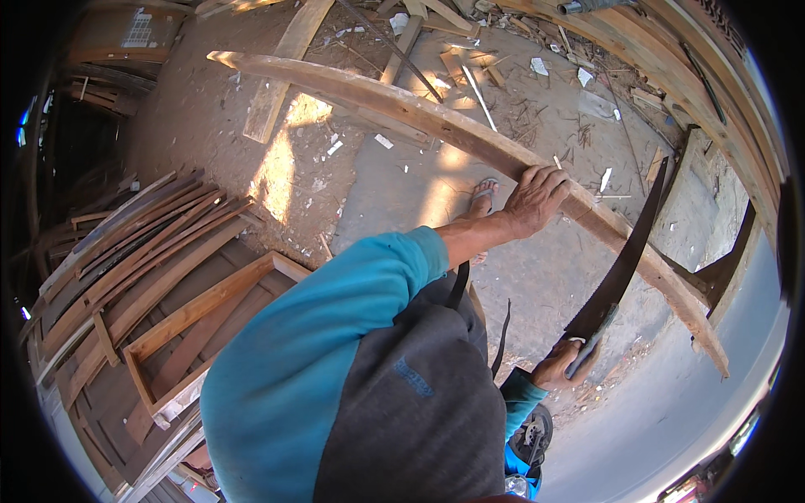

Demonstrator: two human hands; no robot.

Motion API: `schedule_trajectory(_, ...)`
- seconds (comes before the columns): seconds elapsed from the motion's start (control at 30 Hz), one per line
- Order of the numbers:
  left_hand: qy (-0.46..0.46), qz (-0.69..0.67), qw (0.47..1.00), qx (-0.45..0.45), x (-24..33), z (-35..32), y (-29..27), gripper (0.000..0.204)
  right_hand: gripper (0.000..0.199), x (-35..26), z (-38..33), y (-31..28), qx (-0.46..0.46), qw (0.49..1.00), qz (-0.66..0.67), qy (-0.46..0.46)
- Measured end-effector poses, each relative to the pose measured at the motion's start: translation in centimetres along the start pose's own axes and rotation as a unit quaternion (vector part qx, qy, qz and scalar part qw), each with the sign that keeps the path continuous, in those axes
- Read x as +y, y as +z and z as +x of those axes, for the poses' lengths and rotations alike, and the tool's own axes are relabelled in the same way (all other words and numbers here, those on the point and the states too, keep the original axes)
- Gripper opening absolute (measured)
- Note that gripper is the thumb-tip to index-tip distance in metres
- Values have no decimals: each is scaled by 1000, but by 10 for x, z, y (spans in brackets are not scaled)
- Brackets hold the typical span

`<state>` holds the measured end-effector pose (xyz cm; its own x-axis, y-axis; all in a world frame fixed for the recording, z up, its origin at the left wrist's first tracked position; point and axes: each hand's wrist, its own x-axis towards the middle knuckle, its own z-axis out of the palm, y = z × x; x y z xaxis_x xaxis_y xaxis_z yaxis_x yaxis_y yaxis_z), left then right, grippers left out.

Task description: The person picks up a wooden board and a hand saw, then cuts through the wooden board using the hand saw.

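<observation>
Wooden beam point(453, 126), long, brown and scuffed, spanning above the grey floor point(537, 281), left hand point(537, 199) reaching forward, fingers curling over the wood, right hand point(560, 366) sitting lower, fingers gripping a dark handsaw point(620, 261) by its handle point(592, 342).

Woodworking workshop, handsaw point(625, 267), stacked boards point(147, 260), scattered offcuts point(453, 66)

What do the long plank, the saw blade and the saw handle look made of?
Long plank: wood, seemingly unpainted, from its uneven brown surface and knot-like spots.
Saw blade: probably steel, dark and dull, given its flat taper and toothed edge.
Saw handle: greyish, perhaps plastic or painted wood; the right hand partly hides it.
</observation>
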<state>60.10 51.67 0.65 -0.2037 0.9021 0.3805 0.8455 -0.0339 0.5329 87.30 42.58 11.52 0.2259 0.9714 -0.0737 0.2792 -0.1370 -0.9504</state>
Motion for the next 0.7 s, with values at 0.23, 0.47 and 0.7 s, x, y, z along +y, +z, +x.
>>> schedule_trajectory(0.23,-42,-13,999,8,16,-31,0,62,49,6,-25,-14,4,994,-79,-79)
schedule_trajectory(0.47,-35,-21,999,10,16,-26,-5,63,47,39,-23,-29,-13,995,-95,-41)
schedule_trajectory(0.7,-31,9,999,32,21,-22,-6,61,50,30,-27,-23,-36,999,-14,34)
